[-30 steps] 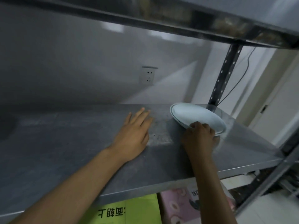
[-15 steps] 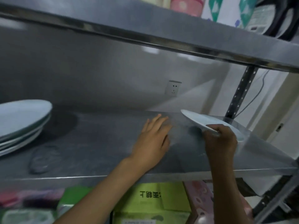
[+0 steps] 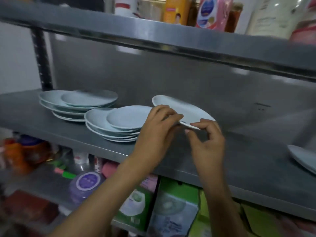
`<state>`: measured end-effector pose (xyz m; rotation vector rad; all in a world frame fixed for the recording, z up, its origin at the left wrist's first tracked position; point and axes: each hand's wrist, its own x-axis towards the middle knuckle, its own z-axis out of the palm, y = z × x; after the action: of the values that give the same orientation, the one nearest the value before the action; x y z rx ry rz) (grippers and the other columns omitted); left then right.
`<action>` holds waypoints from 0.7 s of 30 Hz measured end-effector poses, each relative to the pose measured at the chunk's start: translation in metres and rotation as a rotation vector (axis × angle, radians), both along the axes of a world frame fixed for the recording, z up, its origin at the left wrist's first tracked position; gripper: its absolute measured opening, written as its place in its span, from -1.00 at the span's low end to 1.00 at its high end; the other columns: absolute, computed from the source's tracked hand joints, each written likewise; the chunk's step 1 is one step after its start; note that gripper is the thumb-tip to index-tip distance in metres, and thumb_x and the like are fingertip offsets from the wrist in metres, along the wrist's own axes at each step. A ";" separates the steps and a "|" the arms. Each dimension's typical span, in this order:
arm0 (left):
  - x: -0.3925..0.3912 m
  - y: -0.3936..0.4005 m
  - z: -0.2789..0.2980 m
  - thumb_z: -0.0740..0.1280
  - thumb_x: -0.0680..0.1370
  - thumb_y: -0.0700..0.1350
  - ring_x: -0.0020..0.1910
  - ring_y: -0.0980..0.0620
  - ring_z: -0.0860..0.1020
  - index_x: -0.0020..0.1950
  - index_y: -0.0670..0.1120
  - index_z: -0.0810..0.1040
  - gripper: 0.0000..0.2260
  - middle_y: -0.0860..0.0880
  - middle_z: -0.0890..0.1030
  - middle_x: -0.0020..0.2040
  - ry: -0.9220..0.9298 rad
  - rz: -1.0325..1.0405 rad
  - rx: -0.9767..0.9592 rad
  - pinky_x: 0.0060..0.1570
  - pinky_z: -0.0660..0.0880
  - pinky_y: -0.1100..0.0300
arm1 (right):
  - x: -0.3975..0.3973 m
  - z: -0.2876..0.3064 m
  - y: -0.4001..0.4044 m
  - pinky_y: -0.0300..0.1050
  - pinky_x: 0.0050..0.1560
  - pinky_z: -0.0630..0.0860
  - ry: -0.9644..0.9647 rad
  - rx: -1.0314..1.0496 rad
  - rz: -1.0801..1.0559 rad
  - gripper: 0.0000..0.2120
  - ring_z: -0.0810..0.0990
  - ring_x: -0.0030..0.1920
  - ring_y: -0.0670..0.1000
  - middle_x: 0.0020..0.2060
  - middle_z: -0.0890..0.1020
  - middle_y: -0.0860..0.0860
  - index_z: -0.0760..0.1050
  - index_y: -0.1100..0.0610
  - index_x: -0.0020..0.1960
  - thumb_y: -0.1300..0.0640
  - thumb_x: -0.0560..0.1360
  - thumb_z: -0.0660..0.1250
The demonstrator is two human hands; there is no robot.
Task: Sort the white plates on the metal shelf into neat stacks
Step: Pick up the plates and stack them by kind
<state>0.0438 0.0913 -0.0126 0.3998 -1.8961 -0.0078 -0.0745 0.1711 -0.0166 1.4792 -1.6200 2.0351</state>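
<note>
Both hands hold one white plate (image 3: 181, 109) in the air above the metal shelf (image 3: 256, 161), just right of the nearer plate stack (image 3: 118, 124). The left hand (image 3: 157, 132) grips the plate's near rim, fingers curled over the top; its thumb is hidden beneath. The right hand (image 3: 207, 142) pinches the same rim further right, between thumb and forefinger, with the other fingers loosely curled below. The plate tilts, its far edge higher than the near one, and the hands cover much of its near side.

The nearer stack has a smaller plate on top of several larger ones; how many is hard to count, since the rims blur together. Behind it and to the left stands a second stack (image 3: 77, 104), also topped by a smaller plate, partly hidden by the nearer one. At the right border another white plate (image 3: 303, 159) lies on the shelf, cut off by the picture's edge.

Bottles and packets (image 3: 212, 12) crowd the upper shelf, their tops cropped. Below, boxes (image 3: 172, 212) and jars (image 3: 83, 185) are blurred, probably household goods.
</note>
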 end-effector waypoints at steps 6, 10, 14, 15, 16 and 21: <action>0.063 -0.033 -0.003 0.42 0.48 -0.22 -0.03 -0.06 0.48 -0.03 -0.19 0.64 -0.90 -0.10 0.58 -0.11 0.107 0.195 -0.035 -0.01 0.37 0.22 | 0.042 0.010 -0.035 -0.44 0.17 0.33 0.170 0.103 0.183 -0.74 0.47 0.18 -0.20 0.07 0.53 -0.05 0.59 0.01 -0.06 0.35 0.41 0.40; 0.089 -0.044 -0.006 0.43 0.46 -0.19 -0.03 -0.01 0.49 -0.06 -0.18 0.66 -0.90 -0.08 0.59 -0.12 0.175 0.277 0.044 0.02 0.35 0.30 | 0.047 0.003 -0.047 -0.46 0.29 0.24 0.215 0.129 0.135 -0.66 0.36 0.31 -0.20 0.26 0.40 -0.13 0.51 -0.01 0.18 0.26 0.45 0.40; 0.106 -0.054 -0.016 0.45 0.44 -0.22 -0.04 -0.04 0.49 -0.08 -0.18 0.67 -0.91 -0.08 0.60 -0.13 0.179 0.358 0.113 -0.01 0.38 0.24 | 0.035 -0.014 -0.057 -0.59 0.20 0.16 0.145 0.146 0.043 -0.71 0.39 0.26 -0.12 0.23 0.44 -0.04 0.53 0.11 0.14 0.30 0.45 0.37; 0.108 -0.055 -0.019 0.47 0.42 -0.25 -0.04 -0.05 0.50 -0.08 -0.18 0.67 -0.91 -0.09 0.60 -0.14 0.161 0.384 0.127 0.00 0.36 0.26 | 0.033 -0.018 -0.059 -0.60 0.18 0.16 0.126 0.156 0.027 -0.72 0.41 0.25 -0.09 0.22 0.45 -0.02 0.54 0.13 0.13 0.32 0.44 0.36; 0.110 -0.057 -0.021 0.49 0.40 -0.28 -0.03 -0.07 0.51 -0.09 -0.19 0.67 -0.89 -0.10 0.60 -0.14 0.146 0.404 0.142 0.00 0.33 0.28 | 0.031 -0.022 -0.060 -0.61 0.17 0.16 0.110 0.165 0.017 -0.73 0.43 0.25 -0.07 0.20 0.45 -0.02 0.54 0.14 0.12 0.33 0.44 0.36; 0.113 -0.057 -0.032 0.49 0.36 -0.36 0.06 -0.14 0.54 -0.10 -0.19 0.67 -0.83 -0.10 0.61 -0.14 0.122 0.409 0.245 0.01 0.28 0.34 | 0.027 -0.034 -0.062 -0.66 0.09 0.14 0.083 0.183 0.006 -0.75 0.43 0.19 -0.08 0.16 0.44 -0.04 0.55 0.14 0.06 0.37 0.44 0.35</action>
<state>0.1570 0.0346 -0.0442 0.9287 -1.6687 0.0079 -0.0478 0.1094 -0.0508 1.6049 -1.8119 1.8434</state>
